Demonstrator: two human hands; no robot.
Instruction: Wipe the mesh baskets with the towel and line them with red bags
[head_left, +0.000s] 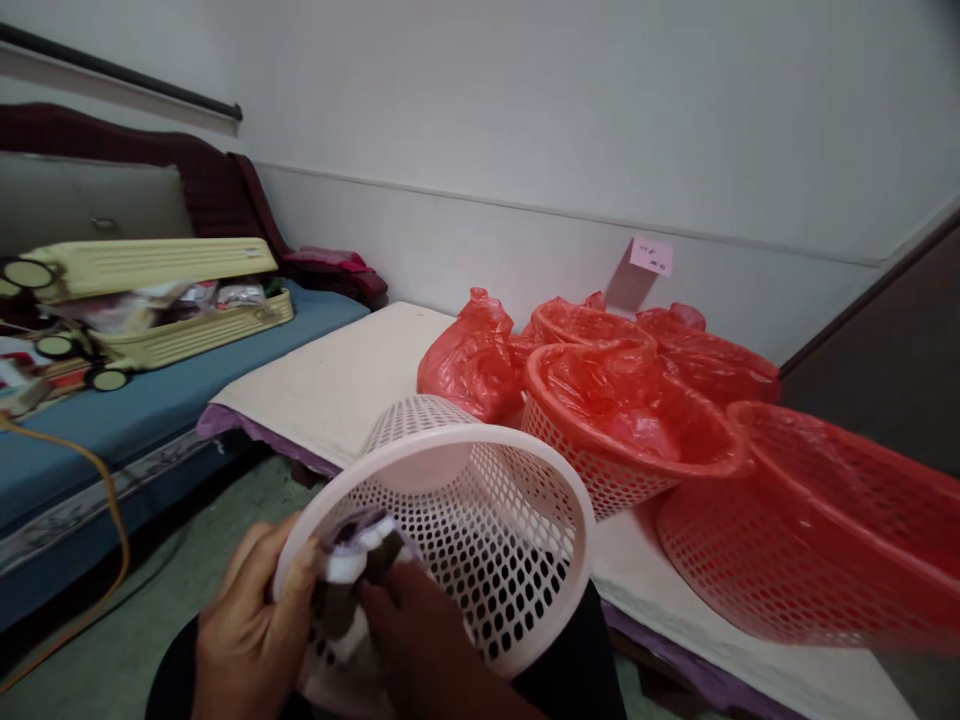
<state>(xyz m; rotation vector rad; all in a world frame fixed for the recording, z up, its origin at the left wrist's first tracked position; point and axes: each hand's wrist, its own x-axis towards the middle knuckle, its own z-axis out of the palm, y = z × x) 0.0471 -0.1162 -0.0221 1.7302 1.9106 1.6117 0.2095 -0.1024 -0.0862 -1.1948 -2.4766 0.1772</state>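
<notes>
A pale pink perforated plastic basket (551, 460) is tilted in front of me, its mouth facing me. My left hand (259, 610) is closed on the basket's left rim, thumb over the edge. My right hand (427, 640) reaches into the mouth of the basket, closed on a bunched cloth (349, 567) with white, lilac and dark brown parts. Blur and the fingers hide what kind of cloth it is. The cloth lies close against the inner left wall, beside my left thumb.
Red baskets (810, 540), one lined with a red plastic bag (630, 400), stand on a white-topped bed board (307, 380). A knotted red bag (472, 360) sits behind. An open yellow suitcase (195, 325) lies on a blue mattress (322, 310). An orange cord (112, 490) hangs at left.
</notes>
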